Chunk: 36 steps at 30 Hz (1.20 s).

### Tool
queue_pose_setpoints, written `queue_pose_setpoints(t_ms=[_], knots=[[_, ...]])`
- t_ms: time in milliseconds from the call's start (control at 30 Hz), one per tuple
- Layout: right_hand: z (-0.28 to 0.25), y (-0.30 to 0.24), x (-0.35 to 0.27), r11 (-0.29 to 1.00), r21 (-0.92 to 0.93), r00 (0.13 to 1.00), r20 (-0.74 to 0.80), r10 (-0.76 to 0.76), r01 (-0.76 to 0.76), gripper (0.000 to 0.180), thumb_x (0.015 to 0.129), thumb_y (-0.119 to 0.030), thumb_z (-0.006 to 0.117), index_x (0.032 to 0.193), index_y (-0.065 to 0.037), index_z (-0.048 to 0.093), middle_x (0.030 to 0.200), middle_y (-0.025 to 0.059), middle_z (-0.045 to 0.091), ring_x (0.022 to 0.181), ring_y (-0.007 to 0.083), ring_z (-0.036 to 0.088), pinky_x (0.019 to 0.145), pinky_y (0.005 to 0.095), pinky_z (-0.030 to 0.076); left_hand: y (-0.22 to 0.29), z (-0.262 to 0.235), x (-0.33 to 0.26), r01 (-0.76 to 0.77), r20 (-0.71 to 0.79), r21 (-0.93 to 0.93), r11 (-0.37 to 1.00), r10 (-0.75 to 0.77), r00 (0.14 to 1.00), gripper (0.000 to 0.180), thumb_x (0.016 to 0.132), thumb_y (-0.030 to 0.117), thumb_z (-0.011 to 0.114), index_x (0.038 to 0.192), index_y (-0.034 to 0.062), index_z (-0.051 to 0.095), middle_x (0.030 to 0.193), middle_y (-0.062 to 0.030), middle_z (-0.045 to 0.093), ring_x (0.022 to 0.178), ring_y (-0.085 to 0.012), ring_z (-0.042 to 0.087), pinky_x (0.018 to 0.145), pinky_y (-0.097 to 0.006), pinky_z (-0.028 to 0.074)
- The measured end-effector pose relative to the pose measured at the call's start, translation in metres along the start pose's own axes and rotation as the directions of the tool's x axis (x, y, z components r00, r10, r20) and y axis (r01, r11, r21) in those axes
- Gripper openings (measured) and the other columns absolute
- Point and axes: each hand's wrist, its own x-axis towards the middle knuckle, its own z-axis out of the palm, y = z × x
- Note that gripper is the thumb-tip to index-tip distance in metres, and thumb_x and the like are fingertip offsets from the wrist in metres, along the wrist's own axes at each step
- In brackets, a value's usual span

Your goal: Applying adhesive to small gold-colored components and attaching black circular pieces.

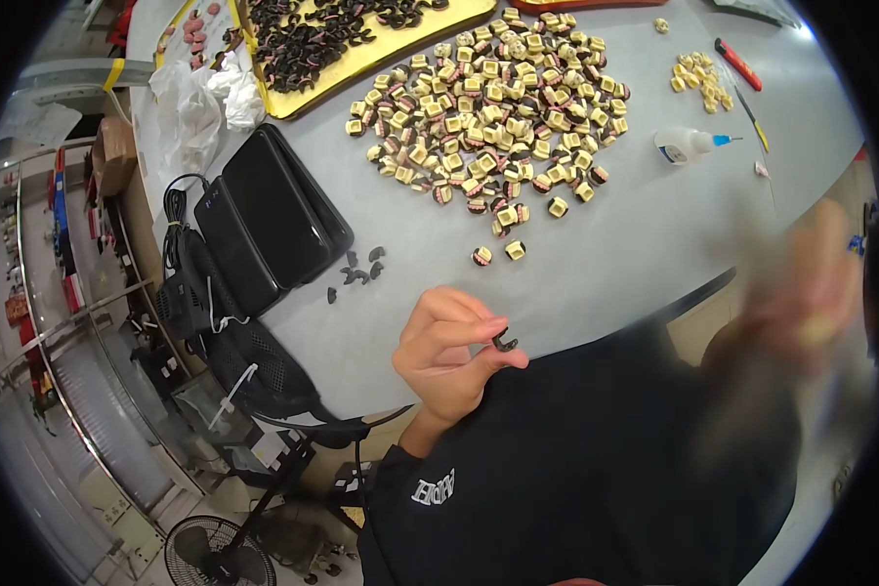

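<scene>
My left hand (447, 350) is raised at the table's near edge. Between its thumb and fingertips it pinches a small black curved piece (504, 341). Off to the right, my right hand (801, 293) is smeared by motion, so its fingers cannot be read and anything in them cannot be made out. Beyond the left hand lie two small cream-and-black pieces with pink bands, one of them the nearer piece (515, 250). Behind these spreads a large pile of similar pieces (488, 117). Several loose black curved bits (356, 272) lie left of the left hand.
A black folded device (273, 220) with a cable sits on the left. At the back is a yellow tray (400, 49) of dark pieces, with crumpled white plastic (186, 107) beside it. On the right are a blue-tipped bottle (684, 146), cream pieces (701, 80) and a red-handled tool (738, 64).
</scene>
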Motion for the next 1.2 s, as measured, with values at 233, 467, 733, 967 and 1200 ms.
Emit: queue_pose_setpoints(t_ms=[233,467,733,967,1200], knots=[[0.065,0.093,0.014,0.713,0.106,0.697,-0.153,0.7,-0.693,0.027,0.073,0.003,0.069,0.094,-0.001,0.052,0.088,0.0111,0.061,0.078,0.0168,0.061,0.072,0.0275,0.05,-0.001,-0.003,-0.002,-0.028,-0.018,0.082,0.996,0.03,0.999,0.034,0.055,0.01,0.083,0.085,0.0061,0.069,0.073,-0.0015,0.053,0.074,-0.0175,0.05,0.06,-0.026,0.041],[0.061,0.103,0.022,0.544,0.17,0.551,-0.004,0.834,-0.822,0.029,0.076,0.005,0.067,0.1,0.0,0.051,0.092,0.0095,0.063,0.086,0.0138,0.062,0.079,0.0257,0.05,-0.004,-0.009,0.0,-0.065,-0.023,0.204,0.977,0.071,0.997,0.036,0.051,0.013,0.084,0.085,0.011,0.071,0.072,0.002,0.053,0.074,-0.0176,0.046,0.061,-0.026,0.04],[0.057,0.117,0.022,0.49,0.23,0.522,0.11,0.846,-0.841,0.029,0.079,0.003,0.066,0.103,-0.002,0.051,0.096,0.0076,0.063,0.089,0.0116,0.061,0.081,0.0239,0.049,-0.007,-0.016,-0.001,-0.095,0.054,0.265,0.959,0.084,0.995,0.038,0.05,0.016,0.083,0.086,0.012,0.072,0.079,0.0023,0.054,0.08,-0.0191,0.046,0.068,-0.029,0.041],[0.054,0.122,0.026,0.463,0.252,0.506,0.142,0.851,-0.85,0.036,0.076,0.005,0.066,0.109,0.002,0.05,0.099,0.0109,0.062,0.093,0.0143,0.06,0.081,0.0266,0.048,-0.012,-0.017,0.003,-0.215,0.098,0.475,0.854,0.191,0.977,0.041,0.051,0.028,0.083,0.087,0.0121,0.07,0.101,-0.0053,0.052,0.096,-0.022,0.042,0.079,-0.035,0.038],[0.047,0.129,0.021,0.537,0.37,0.616,0.136,0.776,-0.758,0.035,0.084,-0.001,0.059,0.118,0.004,0.049,0.108,0.0134,0.059,0.1,0.0172,0.058,0.088,0.0297,0.047,-0.014,-0.01,0.001,-0.064,-0.164,0.359,0.931,0.131,0.978,0.04,0.066,0.037,0.076,0.093,0.0087,0.068,0.11,-0.0103,0.047,0.096,-0.024,0.045,0.077,-0.036,0.041]])
